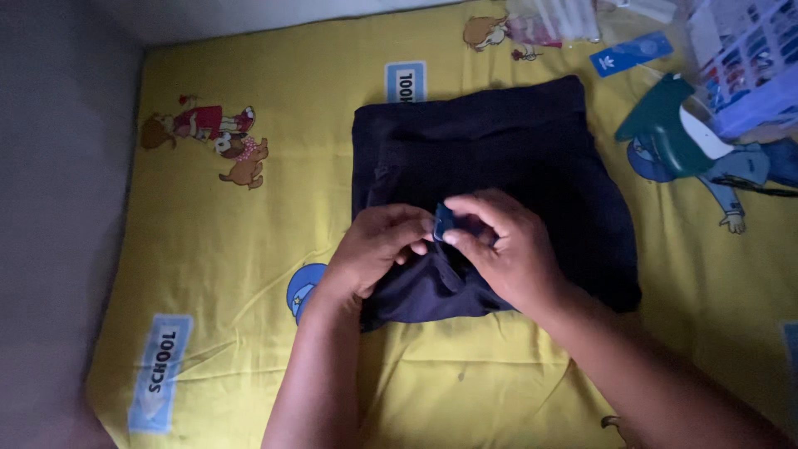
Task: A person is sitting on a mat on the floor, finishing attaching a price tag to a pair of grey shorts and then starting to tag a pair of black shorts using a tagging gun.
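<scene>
Two hands together at centre: my left hand (378, 245) and right hand (507, 249) pinch a small blue tag (443, 221) on folded dark garment (499, 141), lying on yellow sheet (249, 274); green cap (669, 133) at 2 o'clock.

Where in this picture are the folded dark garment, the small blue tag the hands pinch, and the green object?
folded dark garment (499, 133): head view, upper flat part.
small blue tag (443, 221): head view, its middle, between the fingertips.
green object (665, 125): head view, its green body.
</scene>
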